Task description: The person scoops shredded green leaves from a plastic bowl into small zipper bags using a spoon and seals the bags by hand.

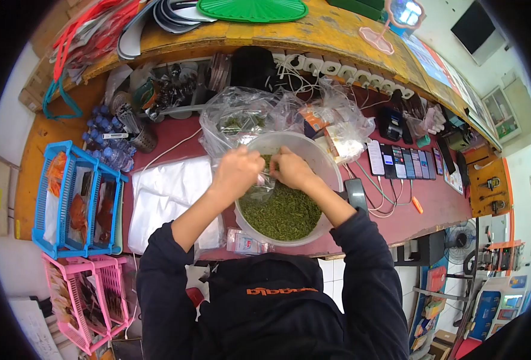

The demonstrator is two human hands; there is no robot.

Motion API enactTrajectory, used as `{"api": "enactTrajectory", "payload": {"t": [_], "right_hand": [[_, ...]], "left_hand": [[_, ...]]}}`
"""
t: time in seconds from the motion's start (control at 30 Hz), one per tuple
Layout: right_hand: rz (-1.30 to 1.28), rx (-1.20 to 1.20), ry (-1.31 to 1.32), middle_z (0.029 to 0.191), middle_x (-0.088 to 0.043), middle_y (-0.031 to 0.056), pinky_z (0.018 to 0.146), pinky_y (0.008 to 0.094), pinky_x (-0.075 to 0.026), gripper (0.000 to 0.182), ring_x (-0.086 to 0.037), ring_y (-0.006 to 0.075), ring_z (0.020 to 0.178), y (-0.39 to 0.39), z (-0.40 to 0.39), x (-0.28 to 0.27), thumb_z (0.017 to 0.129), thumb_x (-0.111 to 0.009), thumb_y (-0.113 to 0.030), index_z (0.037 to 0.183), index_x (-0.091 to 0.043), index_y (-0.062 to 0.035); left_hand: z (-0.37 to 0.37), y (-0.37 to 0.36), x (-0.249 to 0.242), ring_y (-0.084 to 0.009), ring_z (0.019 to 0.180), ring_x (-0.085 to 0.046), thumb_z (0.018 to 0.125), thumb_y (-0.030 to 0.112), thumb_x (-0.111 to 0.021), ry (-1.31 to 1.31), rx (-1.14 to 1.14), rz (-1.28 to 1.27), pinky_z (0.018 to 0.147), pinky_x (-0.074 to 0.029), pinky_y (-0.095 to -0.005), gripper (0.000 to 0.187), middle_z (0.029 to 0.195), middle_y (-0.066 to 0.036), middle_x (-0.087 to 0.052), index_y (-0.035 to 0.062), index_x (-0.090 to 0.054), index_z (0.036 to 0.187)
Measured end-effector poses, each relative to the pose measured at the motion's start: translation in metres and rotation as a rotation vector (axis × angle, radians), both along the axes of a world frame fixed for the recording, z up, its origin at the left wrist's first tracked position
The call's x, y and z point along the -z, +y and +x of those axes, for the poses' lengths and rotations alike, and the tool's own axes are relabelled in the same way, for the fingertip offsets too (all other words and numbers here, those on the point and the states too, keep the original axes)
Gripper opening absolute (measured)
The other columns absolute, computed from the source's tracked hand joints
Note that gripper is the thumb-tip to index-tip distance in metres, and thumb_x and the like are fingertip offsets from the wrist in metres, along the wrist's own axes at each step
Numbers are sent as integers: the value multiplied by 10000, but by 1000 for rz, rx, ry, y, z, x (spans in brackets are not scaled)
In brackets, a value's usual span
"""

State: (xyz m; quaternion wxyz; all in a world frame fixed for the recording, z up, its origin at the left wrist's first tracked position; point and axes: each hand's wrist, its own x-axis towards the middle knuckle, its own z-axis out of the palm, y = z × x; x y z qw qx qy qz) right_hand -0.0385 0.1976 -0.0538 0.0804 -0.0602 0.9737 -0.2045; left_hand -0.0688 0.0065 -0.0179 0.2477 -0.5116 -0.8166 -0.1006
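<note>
Head view: both of my hands are over the far left part of the round, pale tub (pixel 325 159), close beside each other with a narrow gap between them. Just below that gap, toward my body, hangs a small clear bag (pixel 264 191), nearer to my left hand (pixel 240 170) than to my right hand (pixel 291 168); its long axis I cannot make out through the glare. My left fingers are curled in and seem to pinch the bag's upper edge. My right fingers are bent too, tips turned toward the left hand, but whether they grip the plastic I cannot tell. Nearer to me than both hands, and mostly to the right of the bag, chopped green leaves (pixel 286 215) lie in the tub. Just beyond my hands sits a large clear bag (pixel 220 111); left of them lie white plastic sheets (pixel 171 193).
</note>
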Motion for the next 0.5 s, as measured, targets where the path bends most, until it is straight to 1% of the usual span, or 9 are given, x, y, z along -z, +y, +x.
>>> {"api": "enactTrajectory", "payload": {"t": [0.07, 0.1, 0.17, 0.2, 0.27, 0.3, 0.37, 0.43, 0.5], "right_hand": [[-134, -9, 134, 985, -563, 134, 825, 424, -480, 176, -605, 349, 933, 5, 15, -25, 767, -742, -164, 857, -629, -63], [-135, -19, 129, 985, -563, 134, 825, 424, -480, 176, -605, 349, 933, 7, 23, -38, 767, -742, -164, 857, -629, -63], [-276, -80, 259, 1023, -573, 121, 777, 445, -485, 163, -603, 336, 900, 10, 42, -64, 750, -737, -111, 837, -614, -50], [-275, -73, 258, 1023, -573, 121, 777, 445, -485, 163, -603, 336, 900, 8, 49, -73, 750, -737, -111, 837, -614, -50], [-355, -72, 281, 1004, -570, 113, 754, 439, -478, 152, -599, 330, 888, 7, 63, -87, 752, -732, -74, 841, -612, -46], [-354, -66, 280, 1004, -570, 113, 754, 439, -478, 152, -599, 330, 888, 8, 68, -90, 752, -732, -74, 841, -612, -46], [-402, -39, 366, 984, -566, 105, 774, 417, -461, 151, -586, 321, 911, 8, 77, -96, 745, -735, -73, 852, -629, -67], [-324, 63, 471, 969, -561, 92, 797, 409, -442, 171, -572, 306, 920, 0, 85, -107, 735, -741, -79, 879, -648, -89], [-245, 164, 574, 953, -556, 80, 820, 401, -423, 198, -559, 292, 930, -11, 94, -107, 726, -747, -85, 906, -667, -111]], "left_hand": [[-6, -15, -23, -189, 649, -571, 647, 320, -800, -245, -82, 136, 590, -467, -321, 314, 656, -15, -542, 101, -601, 752], [-5, -18, -33, -189, 649, -571, 647, 321, -800, -248, -93, 138, 590, -467, -321, 314, 656, -15, -542, 101, -601, 752], [-2, -17, -47, -193, 667, -622, 649, 405, -842, -892, -275, 148, 601, -478, -295, 409, 692, -33, -627, 84, -683, 848], [-3, -15, -38, -193, 667, -622, 649, 405, -842, -895, -269, 145, 601, -478, -295, 409, 692, -33, -627, 84, -683, 848], [-4, -10, -12, -148, 583, -596, 694, 360, -833, -1060, 19, 346, 571, -451, -281, 349, 641, -28, -627, 78, -719, 865], [-3, -7, -11, -148, 583, -596, 694, 360, -833, -1064, 23, 344, 571, -451, -281, 349, 641, -28, -627, 78, -719, 865], [2, 0, -11, -107, 551, -558, 697, 333, -830, -1263, 66, 329, 557, -440, -278, 320, 597, -24, -625, 62, -737, 840], [10, 6, -14, -121, 556, -577, 705, 320, -820, -1255, 49, 421, 556, -445, -288, 282, 626, -51, -648, 61, -735, 777], [15, 8, -19, -164, 570, -614, 711, 322, -809, -1170, -142, 318, 559, -458, -299, 271, 644, -75, -656, 69, -736, 779]]}}
